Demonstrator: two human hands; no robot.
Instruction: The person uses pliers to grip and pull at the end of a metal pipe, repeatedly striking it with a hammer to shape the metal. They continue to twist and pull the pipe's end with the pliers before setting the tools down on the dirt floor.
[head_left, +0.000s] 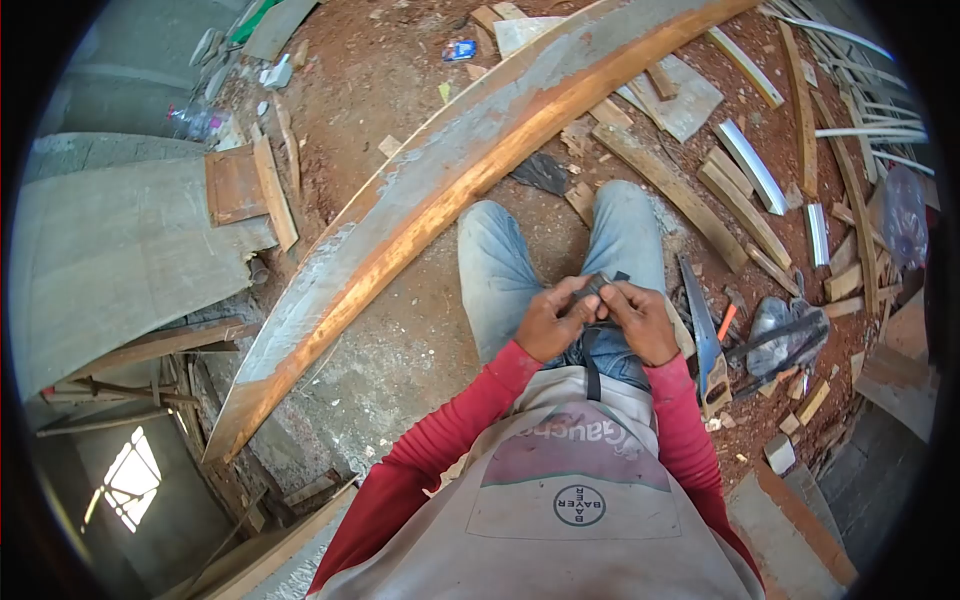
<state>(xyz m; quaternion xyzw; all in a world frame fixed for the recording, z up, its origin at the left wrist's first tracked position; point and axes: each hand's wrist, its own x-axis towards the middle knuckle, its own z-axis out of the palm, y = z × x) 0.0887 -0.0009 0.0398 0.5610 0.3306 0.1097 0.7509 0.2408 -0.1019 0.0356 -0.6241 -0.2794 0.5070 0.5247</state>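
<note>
- Head view: the person looks down at their own lap, both hands meeting just above the knees of their blue jeans (pixel 500 270).
- The left hand (pixel 552 322) is curled closed, its fingers pinching one end of a small dark object (pixel 592 290); what the object is cannot be told.
- The right hand (pixel 640 322) is likewise closed, fingertips gripping the other end of the same dark object, so the two hands touch at the fingers.
- A dark strap (pixel 592 370) hangs from below the hands down over the pale apron (pixel 560 480).
- The sleeves are red.
- A long curved wooden plank (pixel 450 190), smeared with grey, runs diagonally across the red dirt ground just left of the left knee.
- A handsaw (pixel 705 330) lies on the ground beside the right thigh, near a crumpled plastic bag (pixel 785 330).
- Scrap boards (pixel 740 210) and offcuts are scattered beyond the right leg.
- A clear plastic bottle (pixel 195 120) lies well apart at the upper left.
</note>
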